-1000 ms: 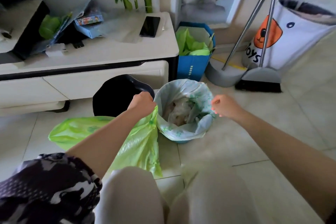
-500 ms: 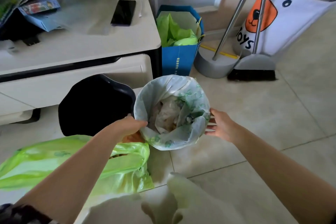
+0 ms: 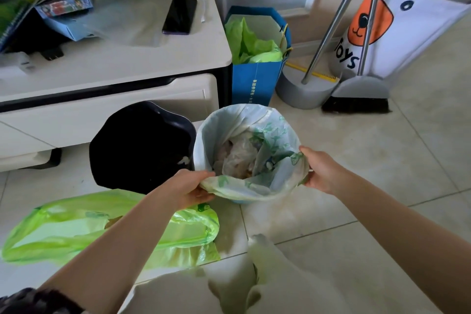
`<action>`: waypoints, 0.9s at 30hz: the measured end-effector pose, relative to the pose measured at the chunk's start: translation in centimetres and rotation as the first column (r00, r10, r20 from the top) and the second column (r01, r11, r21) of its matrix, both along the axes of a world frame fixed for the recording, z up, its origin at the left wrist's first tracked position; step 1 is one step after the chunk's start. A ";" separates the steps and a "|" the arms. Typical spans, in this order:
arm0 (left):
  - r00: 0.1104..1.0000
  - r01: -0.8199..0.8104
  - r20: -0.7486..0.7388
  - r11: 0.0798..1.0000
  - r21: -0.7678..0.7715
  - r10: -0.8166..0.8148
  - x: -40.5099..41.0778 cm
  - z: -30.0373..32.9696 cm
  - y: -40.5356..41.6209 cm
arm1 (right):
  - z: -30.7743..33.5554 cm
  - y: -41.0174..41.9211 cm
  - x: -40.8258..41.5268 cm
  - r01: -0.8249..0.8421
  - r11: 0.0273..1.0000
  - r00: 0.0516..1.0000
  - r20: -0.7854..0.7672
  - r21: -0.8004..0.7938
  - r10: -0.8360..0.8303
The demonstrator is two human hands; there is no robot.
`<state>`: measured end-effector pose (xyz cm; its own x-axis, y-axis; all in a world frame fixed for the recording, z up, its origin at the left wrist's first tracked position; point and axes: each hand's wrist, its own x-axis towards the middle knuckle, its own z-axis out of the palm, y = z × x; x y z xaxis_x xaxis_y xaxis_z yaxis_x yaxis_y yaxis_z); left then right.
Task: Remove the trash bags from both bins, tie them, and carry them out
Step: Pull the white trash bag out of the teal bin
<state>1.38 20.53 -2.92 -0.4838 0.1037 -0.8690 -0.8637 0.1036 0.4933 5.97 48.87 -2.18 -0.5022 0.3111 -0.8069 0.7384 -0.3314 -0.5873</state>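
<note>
Left hand point(image 3: 187, 190) and right hand point(image 3: 322, 169) grip the pale bag's point(image 3: 277, 135) opposite rim edges.

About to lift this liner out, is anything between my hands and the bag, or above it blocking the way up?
Nothing visible: left hand and right hand already grip the bag rim, and above is clear.

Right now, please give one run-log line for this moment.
step: freeing pale liner | left hand: grips near rim | right hand: grips right rim | green bag: on floor
</note>
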 end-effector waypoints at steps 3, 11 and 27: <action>0.993 -0.043 -0.111 0.997 -0.067 0.036 -0.7 0.9 -0.3 | 1.2 0.3 -0.5 -0.013 1.000 0.999 -0.052 0.003 0.013; 0.899 -0.111 -0.438 0.976 -0.189 0.017 -5.1 3.8 0.2 | 4.5 -0.2 -4.7 -0.053 0.992 0.996 -0.071 0.117 0.062; 0.691 -0.035 -0.631 0.856 -0.515 -0.352 -2.0 4.3 -5.7 | 6.8 2.2 0.8 -0.331 0.925 0.913 -0.183 0.186 0.364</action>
<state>-0.67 14.83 1.39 -0.9653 -0.0699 -0.2518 -0.2447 0.5792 0.7776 6.72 51.06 4.59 -0.7529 0.1934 -0.6291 0.6450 0.0266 -0.7637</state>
